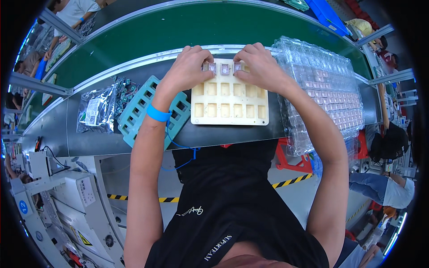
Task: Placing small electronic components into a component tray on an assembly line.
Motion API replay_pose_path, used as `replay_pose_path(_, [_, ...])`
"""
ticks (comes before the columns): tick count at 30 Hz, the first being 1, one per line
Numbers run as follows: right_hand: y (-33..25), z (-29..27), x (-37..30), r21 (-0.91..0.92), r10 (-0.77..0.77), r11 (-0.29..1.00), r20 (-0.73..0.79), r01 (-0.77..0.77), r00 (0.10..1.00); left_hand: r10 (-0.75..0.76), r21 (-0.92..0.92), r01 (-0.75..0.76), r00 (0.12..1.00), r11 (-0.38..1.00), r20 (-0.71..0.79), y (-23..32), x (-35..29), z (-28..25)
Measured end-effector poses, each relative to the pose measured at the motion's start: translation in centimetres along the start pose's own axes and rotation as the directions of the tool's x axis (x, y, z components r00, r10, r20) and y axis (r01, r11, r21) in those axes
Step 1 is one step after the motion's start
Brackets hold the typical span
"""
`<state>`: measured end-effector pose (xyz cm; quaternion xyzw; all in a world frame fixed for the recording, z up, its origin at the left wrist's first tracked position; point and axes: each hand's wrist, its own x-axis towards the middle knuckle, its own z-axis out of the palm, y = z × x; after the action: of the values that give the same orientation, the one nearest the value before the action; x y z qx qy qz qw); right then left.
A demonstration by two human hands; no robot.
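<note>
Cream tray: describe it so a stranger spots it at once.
On the dark bench, look between the teal tray at left and the clear plastic trays at right. The cream tray lies there, its pale, opaque body unlike either neighbour.

The middle tray (231,99) sits on the table (223,133), with small parts (225,69) in its back row. Left of it lies a second tray (136,125), then a bag (96,109). A pile of trays (313,56) lies on the right. Behind is a belt (178,31).
</note>
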<state>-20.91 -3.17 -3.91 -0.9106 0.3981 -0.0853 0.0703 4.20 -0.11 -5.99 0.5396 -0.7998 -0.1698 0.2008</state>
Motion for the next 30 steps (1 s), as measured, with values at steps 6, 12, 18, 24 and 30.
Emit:
replay_pose_path(6, [0.2, 0.7, -0.2, -0.075, -0.077, 0.994, -0.005, 0.076, 0.997, 0.049, 0.004, -0.049, 0.996, 0.999, -0.074, -0.8, -1.1, -0.2])
replay_pose_path(12, [0.6, 0.3, -1.2, -0.012, -0.07, 0.997, -0.076, 0.07, 0.995, -0.007, -0.076, 0.002, 0.998, 0.997, -0.062, -2.8, -2.1, -1.4])
replay_pose_path(18, [1.9, -3.7, -4.5, -0.017, 0.03, 0.999, -0.142, -0.033, 0.989, 0.082, -0.169, -0.091, 0.995, 0.981, -0.06, -2.6, -1.0, -0.9])
replay_pose_path(24, [3.9, -5.1, -11.7, 0.098, 0.181, 0.982, -0.219, -0.163, 0.959, 0.029, -0.172, -0.025, 0.999, 0.985, 0.026, -2.8, -1.5, -1.5])
replay_pose_path(30, [8.1, -6.6, -20.8, 0.106, 0.409, 0.91, -0.367, -0.4, 0.835, -0.019, -0.291, 0.042, 0.996, 0.956, 0.081, -3.0, -0.6, -1.2])
